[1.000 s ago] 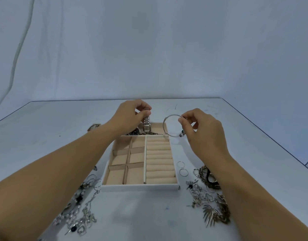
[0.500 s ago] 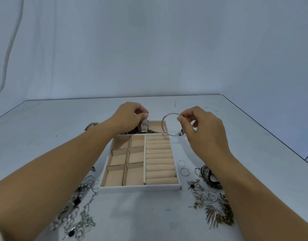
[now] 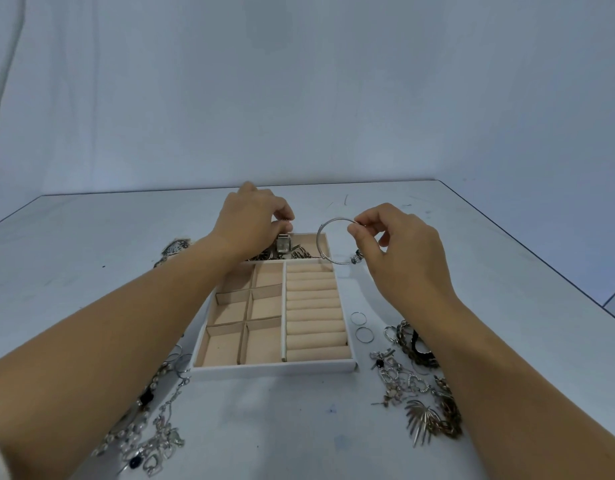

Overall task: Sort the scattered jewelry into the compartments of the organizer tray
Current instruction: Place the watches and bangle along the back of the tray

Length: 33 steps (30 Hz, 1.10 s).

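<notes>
Left hand point(image 3: 252, 221): fingertips pinch the strap of a watch point(image 3: 283, 244), which hangs down into the far long compartment of the organizer tray point(image 3: 275, 367)
Right hand point(image 3: 406, 254): thumb and forefinger pinch the top of a silver bangle point(image 3: 335, 241), other fingers loosely curled; the hoop hangs over the tray's far right corner
Risk, watch: dark chains point(image 3: 301, 253) already lie in that compartment, so a strap lowered onto them may snag or tangle
Risk, bangle: held at one thin point, it could swing, slip and roll off the far rim, or land across the ring rolls point(image 3: 313, 306)
Risk, arms: both forearms pass close over loose pieces; a dragged wrist would scatter them
Around: two thin rings point(image 3: 364, 334) just right of the tray; a tangled pile point(image 3: 417, 386) near right; pearls and chains point(image 3: 150, 427) near left; one piece point(image 3: 174, 247) far left
In the way: the watch and left hand fill the far compartment's left part, leaving only its right end for the bangle
</notes>
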Each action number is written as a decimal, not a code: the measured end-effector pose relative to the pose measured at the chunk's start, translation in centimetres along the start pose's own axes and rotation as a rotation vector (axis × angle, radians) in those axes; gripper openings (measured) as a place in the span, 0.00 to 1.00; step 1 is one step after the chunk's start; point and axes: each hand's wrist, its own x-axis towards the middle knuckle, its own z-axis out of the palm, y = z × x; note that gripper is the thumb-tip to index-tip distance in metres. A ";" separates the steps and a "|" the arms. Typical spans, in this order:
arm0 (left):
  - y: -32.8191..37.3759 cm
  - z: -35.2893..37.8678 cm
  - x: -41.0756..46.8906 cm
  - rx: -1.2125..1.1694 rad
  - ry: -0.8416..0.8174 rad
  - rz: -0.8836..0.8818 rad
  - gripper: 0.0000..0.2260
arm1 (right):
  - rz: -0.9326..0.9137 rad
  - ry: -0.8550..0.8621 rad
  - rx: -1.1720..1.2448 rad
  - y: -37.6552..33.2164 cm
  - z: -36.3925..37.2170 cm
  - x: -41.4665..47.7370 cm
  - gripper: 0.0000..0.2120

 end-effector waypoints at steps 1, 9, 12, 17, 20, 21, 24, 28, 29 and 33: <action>-0.1 -0.1 0.0 -0.032 -0.018 -0.025 0.06 | 0.002 -0.001 0.003 0.0 0.0 0.0 0.03; 0.1 -1.1 -0.4 -0.378 -0.122 -0.102 0.02 | 0.022 -0.008 0.020 0.1 0.0 0.0 0.03; 0.5 -2.7 -0.9 -0.511 -0.137 -0.100 0.01 | 0.029 -0.013 0.020 0.1 0.1 0.0 0.02; 1.0 -3.5 -1.3 -0.640 -0.087 -0.104 0.02 | 0.035 -0.014 0.029 -0.2 0.1 0.0 0.02; 0.9 -2.4 -1.3 -0.514 -0.100 -0.129 0.02 | 0.032 -0.014 0.027 -0.3 0.0 -0.1 0.03; 0.7 -1.8 -1.4 -0.450 -0.107 -0.127 0.02 | 0.032 -0.015 0.025 -0.3 0.0 -0.1 0.03; 0.4 -0.5 -1.4 -0.305 -0.113 -0.095 0.03 | 0.033 -0.014 0.025 -0.3 -0.1 -0.1 0.03; 0.3 0.0 -1.2 -0.159 -0.038 -0.044 0.03 | 0.029 -0.015 0.030 -0.2 -0.1 0.0 0.02; 0.2 0.0 -1.0 -0.158 -0.029 -0.044 0.03 | 0.027 -0.015 0.030 -0.2 0.0 -0.1 0.02; -0.6 0.1 -0.5 -0.185 -0.036 -0.050 0.02 | 0.016 -0.024 0.029 -0.3 0.1 -0.1 0.02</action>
